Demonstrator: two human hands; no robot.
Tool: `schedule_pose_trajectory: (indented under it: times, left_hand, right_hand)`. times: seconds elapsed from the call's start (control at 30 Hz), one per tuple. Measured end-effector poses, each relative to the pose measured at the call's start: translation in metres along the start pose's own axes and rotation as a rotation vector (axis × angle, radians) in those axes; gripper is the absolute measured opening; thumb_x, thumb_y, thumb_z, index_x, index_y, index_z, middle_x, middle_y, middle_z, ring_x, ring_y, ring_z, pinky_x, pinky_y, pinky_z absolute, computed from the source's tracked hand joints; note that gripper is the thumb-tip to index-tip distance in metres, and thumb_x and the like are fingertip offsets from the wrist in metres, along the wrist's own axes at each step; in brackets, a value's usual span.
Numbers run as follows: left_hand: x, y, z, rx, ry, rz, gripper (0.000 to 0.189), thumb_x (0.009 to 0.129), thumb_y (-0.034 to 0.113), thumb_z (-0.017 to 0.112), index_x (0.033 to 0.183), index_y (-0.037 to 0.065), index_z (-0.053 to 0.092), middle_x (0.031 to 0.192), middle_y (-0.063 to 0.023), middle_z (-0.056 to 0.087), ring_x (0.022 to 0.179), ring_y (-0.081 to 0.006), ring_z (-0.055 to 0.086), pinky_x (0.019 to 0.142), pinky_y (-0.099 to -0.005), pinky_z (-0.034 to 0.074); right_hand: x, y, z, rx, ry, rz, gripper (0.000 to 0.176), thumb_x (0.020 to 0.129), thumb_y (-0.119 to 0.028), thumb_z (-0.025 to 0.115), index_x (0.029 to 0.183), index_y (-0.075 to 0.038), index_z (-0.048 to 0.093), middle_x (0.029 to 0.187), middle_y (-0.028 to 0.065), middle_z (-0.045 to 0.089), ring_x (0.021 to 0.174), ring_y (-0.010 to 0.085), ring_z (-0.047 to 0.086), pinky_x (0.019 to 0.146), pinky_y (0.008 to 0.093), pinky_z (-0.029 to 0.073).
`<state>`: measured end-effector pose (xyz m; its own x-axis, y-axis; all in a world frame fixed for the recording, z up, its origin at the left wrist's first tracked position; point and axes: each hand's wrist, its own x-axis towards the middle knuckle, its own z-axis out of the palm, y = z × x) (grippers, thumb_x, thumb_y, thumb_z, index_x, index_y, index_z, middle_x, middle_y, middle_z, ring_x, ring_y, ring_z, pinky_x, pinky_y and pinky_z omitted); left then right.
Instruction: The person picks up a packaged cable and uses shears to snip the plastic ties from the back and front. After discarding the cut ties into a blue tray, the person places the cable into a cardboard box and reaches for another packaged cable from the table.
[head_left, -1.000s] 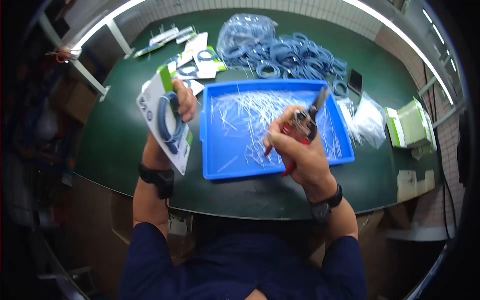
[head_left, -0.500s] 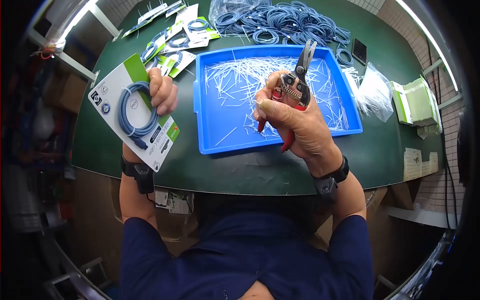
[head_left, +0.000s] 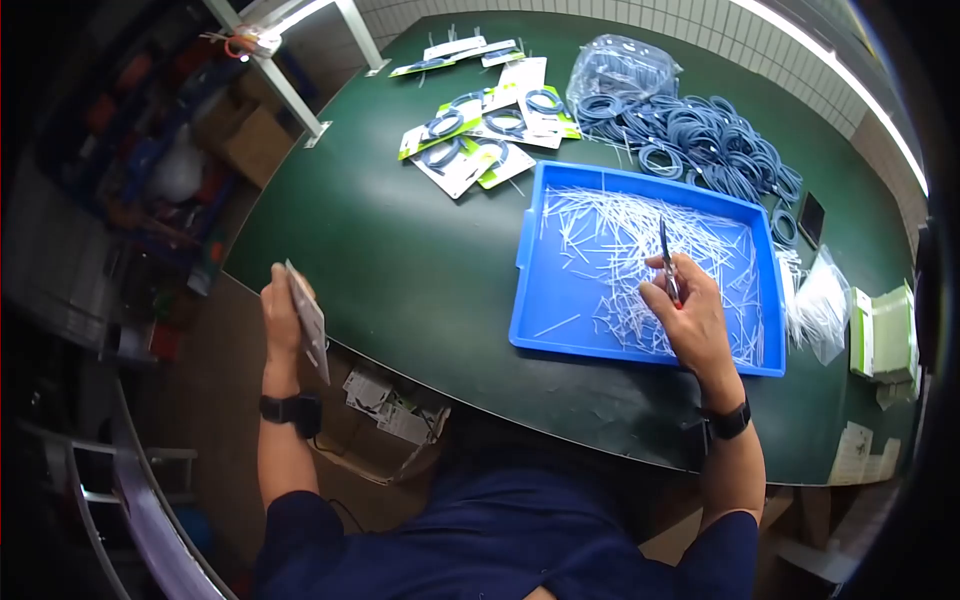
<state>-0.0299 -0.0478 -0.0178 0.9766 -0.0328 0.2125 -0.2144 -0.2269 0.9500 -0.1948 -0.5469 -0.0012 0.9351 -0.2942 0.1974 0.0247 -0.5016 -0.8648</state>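
At the left, beyond the table's edge, my left hand grips a carded USB cable. The card is turned nearly edge-on, so its printed front and the coil are mostly hidden. My right hand is closed round a pair of red-handled pruning snips, tips pointing away from me. It hovers over a blue tray strewn with thin white plastic tie strips. Most of the snips' handles are covered by my fingers.
Several carded cables lie at the back. Blue coiled cables and a plastic bag are heaped behind the tray. A phone, a clear bag and stacked cards lie right. Below the edge stands a cardboard box.
My left hand has moved left and down off the table, turning the cable card edge-on. The right hand still grips the snips, now turned more edge-on. The head view has swung left.
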Motion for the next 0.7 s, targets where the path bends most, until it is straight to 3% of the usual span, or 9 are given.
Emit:
schedule_pose_trajectory:
  times: [0.07,0.27,0.33,0.4,0.47,0.53,0.6,0.67,0.7]
  left_hand:
    - [-0.008,-0.026,-0.042,0.166,0.178,0.007,0.065,0.114,0.054,0.030,0.068,0.011,0.048,0.055,0.0004,0.047,0.053,-0.0118,0.050,0.054,-0.0241,0.040]
    - [-0.006,-0.017,-0.069,0.197,0.105,0.028,0.064,0.113,0.053,0.036,0.069,0.010,0.052,0.060,-0.0007,0.055,0.059,-0.0111,0.056,0.061,-0.0249,0.046]
    - [0.020,-0.003,-0.045,0.271,0.092,0.096,0.061,0.113,0.051,0.041,0.071,0.009,0.055,0.065,-0.0020,0.062,0.063,-0.0104,0.059,0.064,-0.0256,0.048]
    - [0.055,-0.005,-0.014,0.159,-0.053,0.187,0.047,0.111,0.038,0.051,0.078,0.006,0.061,0.076,-0.0037,0.069,0.066,-0.0095,0.060,0.065,-0.0253,0.049]
    - [0.078,0.011,0.046,0.270,-0.013,0.166,0.029,0.106,0.025,0.061,0.087,0.004,0.065,0.079,-0.0027,0.068,0.068,-0.0087,0.059,0.065,-0.0244,0.048]
    - [0.115,0.000,0.094,0.381,-0.046,0.311,0.021,0.099,0.023,0.071,0.097,0.003,0.068,0.080,-0.0031,0.067,0.071,-0.0105,0.060,0.066,-0.0271,0.050]
    - [0.139,0.011,0.147,0.498,-0.054,0.381,0.030,0.094,0.028,0.077,0.107,0.003,0.067,0.090,-0.0078,0.069,0.079,-0.0160,0.064,0.072,-0.0328,0.054]
    - [0.168,0.013,0.191,0.611,-0.052,0.414,0.047,0.088,0.034,0.081,0.117,0.000,0.065,0.110,-0.0175,0.068,0.102,-0.0297,0.066,0.087,-0.0405,0.055]
    - [0.181,0.012,0.207,0.606,-0.063,0.420,0.047,0.088,0.034,0.081,0.117,0.000,0.065,0.110,-0.0175,0.068,0.102,-0.0297,0.066,0.087,-0.0405,0.055]
  right_hand:
    - [0.000,0.007,-0.004,0.129,-0.075,0.087,0.033,0.098,-0.023,0.071,0.122,-0.002,0.066,0.084,0.0006,0.060,0.072,0.0070,0.057,0.065,0.0232,0.049]
    - [-0.001,0.004,-0.009,0.468,-0.112,0.264,0.043,0.105,-0.035,0.064,0.133,-0.002,0.061,0.081,0.0018,0.060,0.068,0.0093,0.058,0.064,0.0243,0.051]
    - [-0.001,0.005,-0.009,0.586,-0.136,0.265,0.046,0.107,-0.038,0.060,0.135,-0.001,0.057,0.082,0.0027,0.060,0.068,0.0107,0.059,0.063,0.0250,0.052]
    - [0.000,0.008,-0.011,0.649,-0.140,0.268,0.048,0.109,-0.040,0.058,0.137,-0.001,0.056,0.083,0.0031,0.060,0.068,0.0114,0.060,0.063,0.0253,0.052]
    - [0.001,0.014,-0.016,0.656,-0.188,0.291,0.050,0.106,-0.034,0.062,0.141,0.001,0.053,0.084,0.0034,0.060,0.071,0.0115,0.060,0.065,0.0258,0.053]
    - [0.001,0.014,-0.021,0.657,-0.203,0.305,0.052,0.105,-0.031,0.063,0.143,0.002,0.051,0.085,0.0035,0.060,0.072,0.0115,0.061,0.066,0.0261,0.053]
    - [-0.001,0.002,-0.025,0.430,-0.214,0.264,0.059,0.101,-0.027,0.066,0.148,0.002,0.048,0.086,0.0038,0.061,0.075,0.0113,0.061,0.069,0.0265,0.053]
    - [-0.002,0.001,-0.024,0.317,-0.205,0.250,0.063,0.099,-0.024,0.067,0.151,0.003,0.046,0.087,0.0039,0.061,0.076,0.0113,0.061,0.071,0.0267,0.053]
    - [-0.002,0.005,-0.023,0.258,-0.200,0.196,0.065,0.097,-0.023,0.068,0.152,0.003,0.045,0.087,0.0036,0.061,0.077,0.0111,0.061,0.072,0.0266,0.053]
